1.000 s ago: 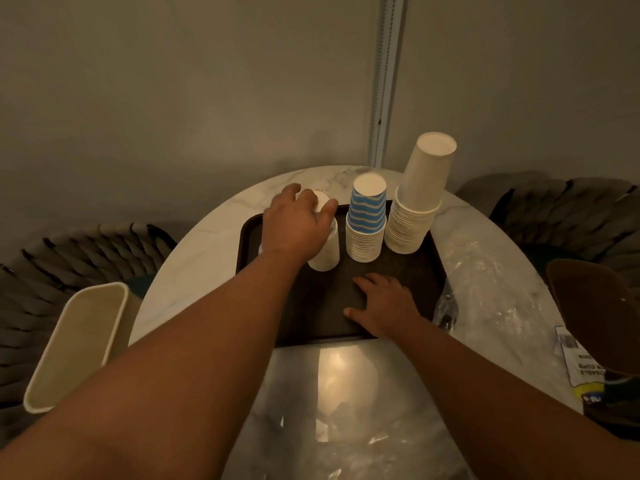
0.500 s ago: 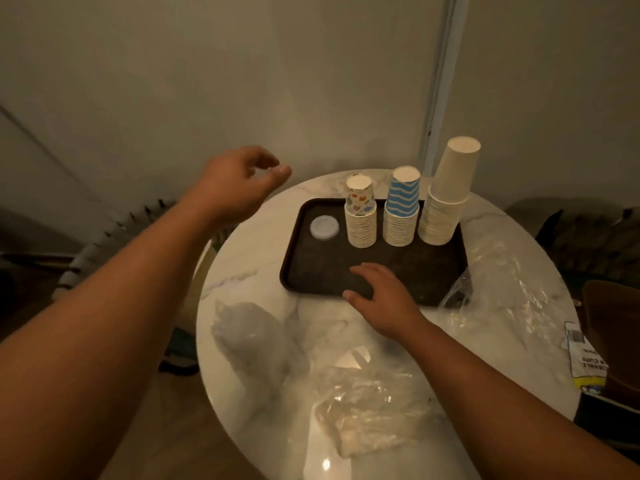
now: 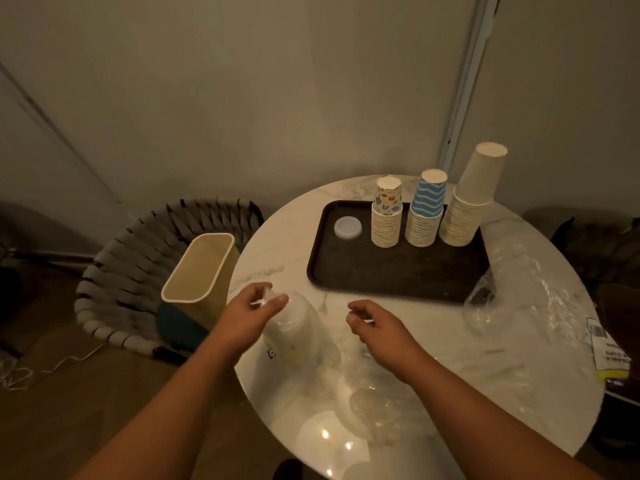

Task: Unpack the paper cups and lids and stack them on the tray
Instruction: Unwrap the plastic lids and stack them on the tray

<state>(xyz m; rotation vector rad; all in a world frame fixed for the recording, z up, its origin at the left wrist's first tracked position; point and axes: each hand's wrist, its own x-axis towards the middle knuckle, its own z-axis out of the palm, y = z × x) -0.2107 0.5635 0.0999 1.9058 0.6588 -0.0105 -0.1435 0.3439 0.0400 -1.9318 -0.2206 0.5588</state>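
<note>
Near the front-left edge of the round marble table point(image 3: 433, 344), a clear plastic sleeve of lids point(image 3: 298, 334) lies on its side, its long axis running from the person's left hand point(image 3: 254, 306) back toward the body. That left hand pinches the sleeve's twisted far end between thumb and curled fingers. The right hand point(image 3: 372, 320) hovers just to the sleeve's right, fingers curled; whether it pinches a scrap of film cannot be made out. Judging by this, the left hand is nearer and opening the sleeve comes next. Well beyond both hands, the dark tray point(image 3: 398, 275) carries three cup stacks point(image 3: 422, 223) and one lid point(image 3: 347, 227). How many lids the sleeve holds is hidden by glare. Crumpled plastic wrap point(image 3: 519, 299) is hard to separate from the tabletop.
</note>
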